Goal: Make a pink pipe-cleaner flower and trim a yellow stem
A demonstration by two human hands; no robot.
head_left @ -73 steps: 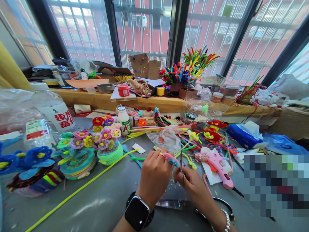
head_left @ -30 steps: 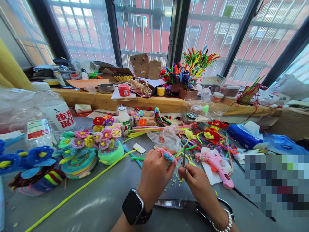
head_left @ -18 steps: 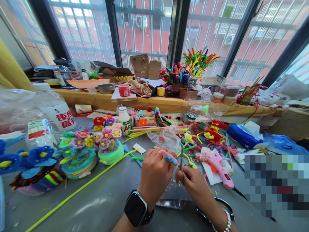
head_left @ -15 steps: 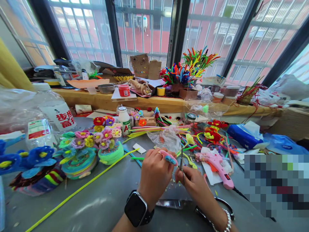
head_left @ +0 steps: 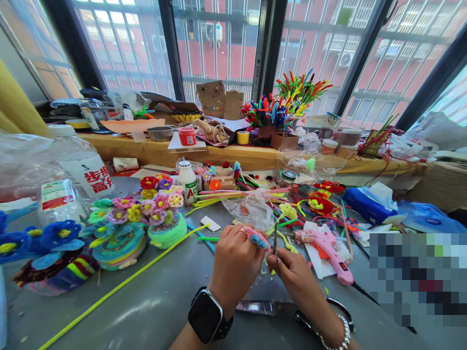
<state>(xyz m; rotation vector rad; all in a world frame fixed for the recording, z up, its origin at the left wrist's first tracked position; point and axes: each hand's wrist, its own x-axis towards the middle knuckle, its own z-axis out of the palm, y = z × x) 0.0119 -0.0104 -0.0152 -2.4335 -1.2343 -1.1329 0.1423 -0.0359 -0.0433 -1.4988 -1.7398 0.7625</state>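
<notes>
My left hand (head_left: 237,265), with a black smartwatch (head_left: 206,316) on its wrist, is closed on a pink and blue fuzzy pipe-cleaner piece (head_left: 257,238). Close to its right, my right hand (head_left: 292,270) grips small scissors (head_left: 275,240) with the blades pointing up and away, beside the fuzzy piece. Whether the blades touch it I cannot tell. Just beyond the tips shows a pale yellow fuzzy piece (head_left: 288,211); I cannot see whether it is joined to what I hold. Small clippings lie on the grey table below my hands.
Large scissors (head_left: 255,307) lie under my right wrist. A pink glue gun (head_left: 330,250) rests to the right, its cord trailing forward. Pipe-cleaner flower pots (head_left: 168,231) and plastic bottles (head_left: 85,165) stand left. A long yellow pipe cleaner (head_left: 127,282) crosses the table. A tissue pack (head_left: 370,204) sits right.
My right hand and the scissors have shifted slightly. The pink and blue piece has turned a little in my left hand. The yellow fuzzy piece looks fuller than before.
</notes>
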